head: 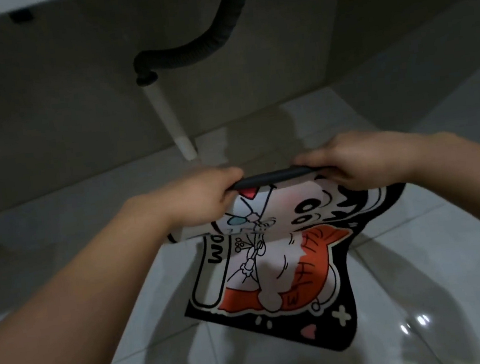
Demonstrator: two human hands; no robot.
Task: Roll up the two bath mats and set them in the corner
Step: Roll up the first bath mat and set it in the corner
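A bath mat [278, 270] with a black border and an orange-and-white cartoon cat print hangs over the glossy white floor. Its far edge is curled over, showing the dark underside as a thin roll between my hands. My left hand [201, 198] grips the left end of that curled edge. My right hand [361, 159] grips the right end. The mat's lower part droops toward me, and its near corner rests on the tiles. I see only one mat.
A grey wall [60, 112] runs across the back, meeting a side wall at a corner on the right [338, 81]. A black corrugated drain hose [203, 51] and white pipe [165, 115] hang under a basin. White floor tiles [420, 251] surround the mat.
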